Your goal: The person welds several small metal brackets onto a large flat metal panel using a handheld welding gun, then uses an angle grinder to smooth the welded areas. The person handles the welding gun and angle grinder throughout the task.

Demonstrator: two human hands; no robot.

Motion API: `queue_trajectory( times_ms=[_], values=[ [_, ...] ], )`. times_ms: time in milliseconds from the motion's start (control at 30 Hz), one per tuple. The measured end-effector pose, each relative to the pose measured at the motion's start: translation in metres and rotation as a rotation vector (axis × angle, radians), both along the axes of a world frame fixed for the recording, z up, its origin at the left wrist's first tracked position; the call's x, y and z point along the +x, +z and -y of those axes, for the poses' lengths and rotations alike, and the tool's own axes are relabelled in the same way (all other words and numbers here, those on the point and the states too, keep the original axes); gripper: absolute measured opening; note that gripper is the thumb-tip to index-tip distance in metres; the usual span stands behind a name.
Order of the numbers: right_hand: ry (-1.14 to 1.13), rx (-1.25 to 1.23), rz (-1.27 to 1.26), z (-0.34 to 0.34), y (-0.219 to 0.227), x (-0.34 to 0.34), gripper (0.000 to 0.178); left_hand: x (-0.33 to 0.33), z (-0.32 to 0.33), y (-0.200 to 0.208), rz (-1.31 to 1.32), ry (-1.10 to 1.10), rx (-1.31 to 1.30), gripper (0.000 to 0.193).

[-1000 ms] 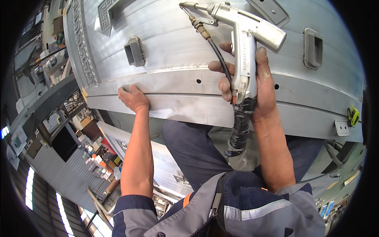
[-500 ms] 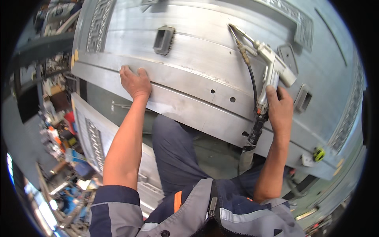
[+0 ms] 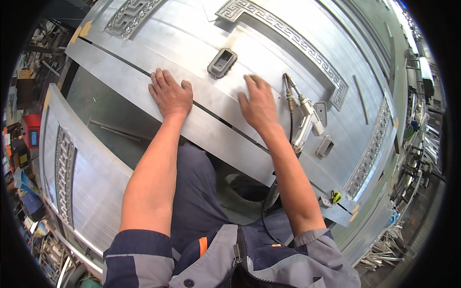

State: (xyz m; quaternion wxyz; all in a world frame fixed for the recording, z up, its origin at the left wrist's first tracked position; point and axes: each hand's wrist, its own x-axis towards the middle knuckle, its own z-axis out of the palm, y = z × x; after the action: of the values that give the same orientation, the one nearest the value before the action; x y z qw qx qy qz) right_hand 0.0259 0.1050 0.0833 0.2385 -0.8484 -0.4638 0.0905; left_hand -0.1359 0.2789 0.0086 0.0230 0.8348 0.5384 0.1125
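Note:
My left hand point(image 3: 172, 93) lies flat with its fingers spread on a silver metal door panel point(image 3: 206, 65), by a dark slot along the near side. Over the panel, my right hand point(image 3: 260, 103) is slightly blurred and holds nothing, its fingers apart. To its right rests a silver welding gun point(image 3: 307, 124) with a thin wire-feed tube and a black cable; my right forearm hides part of the cable. Beyond my hands sits a grey hollow rectangular fitting point(image 3: 222, 63) with a rough rim. A similar fitting point(image 3: 325, 147) lies right of the gun.
A raised key-pattern strip point(image 3: 293, 41) runs across the panel's far part. A yellow-green tape measure point(image 3: 336, 197) sits at the right near corner. Another panel point(image 3: 91, 177) stands low on the left, near a red box point(image 3: 31, 130). Metal scraps point(image 3: 384, 252) lie at lower right.
My right hand has let go of the welding gun and moved left over the panel. The gun now lies there by itself. My left hand's fingers have stretched out flat. The view has shifted.

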Motion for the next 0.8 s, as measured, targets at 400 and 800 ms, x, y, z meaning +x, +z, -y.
queue_trajectory(
  times_ms=[400,800],
  values=[
    [0.046,-0.250,0.082,-0.036,-0.032,-0.022,0.055,0.002,0.000,0.004,0.011,0.001,0.001,0.073],
    [-0.396,-0.111,0.131,0.176,0.060,-0.091,0.059,0.003,-0.006,0.000,0.024,0.005,0.020,0.070]
  ],
)
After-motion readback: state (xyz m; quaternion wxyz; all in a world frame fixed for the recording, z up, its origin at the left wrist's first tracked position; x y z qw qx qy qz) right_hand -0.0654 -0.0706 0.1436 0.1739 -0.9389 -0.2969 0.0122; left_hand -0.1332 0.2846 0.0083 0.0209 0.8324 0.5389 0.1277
